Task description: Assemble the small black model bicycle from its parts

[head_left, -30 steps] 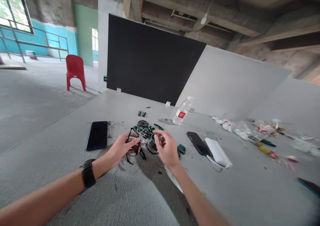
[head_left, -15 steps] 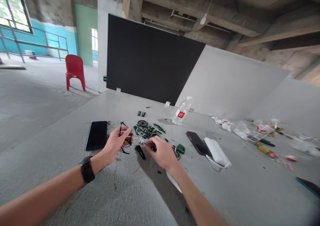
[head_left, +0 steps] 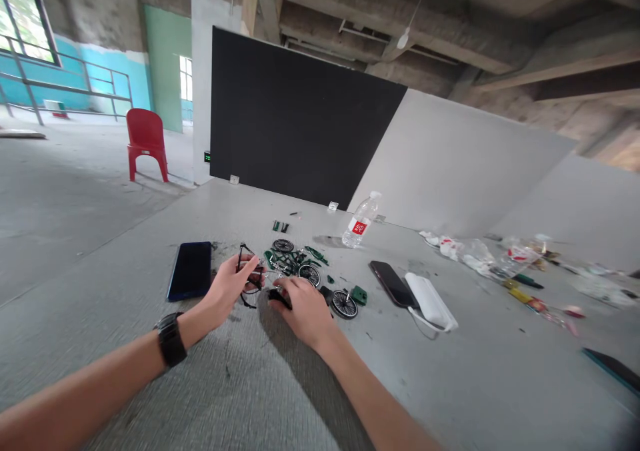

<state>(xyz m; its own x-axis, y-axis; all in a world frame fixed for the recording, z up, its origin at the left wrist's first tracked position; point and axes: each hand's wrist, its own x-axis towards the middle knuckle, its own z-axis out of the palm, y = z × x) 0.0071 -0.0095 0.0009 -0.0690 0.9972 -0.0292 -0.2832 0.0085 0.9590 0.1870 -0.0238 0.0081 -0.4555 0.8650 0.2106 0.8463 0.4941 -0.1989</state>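
Observation:
My left hand (head_left: 230,283) is closed around a black toy bicycle frame (head_left: 242,254), its thin bars sticking out above and below the fingers. My right hand (head_left: 309,312) is low over the table, thumb and fingers closed about a small long black part (head_left: 277,296); its far end is hidden by the fingers. Just beyond both hands lie green bicycle parts (head_left: 290,264) and small spoked wheels, one wheel (head_left: 283,245) at the back and another wheel (head_left: 309,276) in front. To the right of my right hand rest a third wheel (head_left: 345,304) and a green block (head_left: 359,295).
A dark tablet-like phone (head_left: 190,271) lies left of my left hand. Rightward are a water bottle (head_left: 361,221), a phone (head_left: 393,282) and a white power bank (head_left: 430,301) with a cable. Plastic wrappers (head_left: 475,256) litter the far right. A black panel (head_left: 300,118) stands behind.
My right hand has moved slightly left and taken hold of the black part that was lying on the table. The front wheels are now less covered. My left hand keeps the frame.

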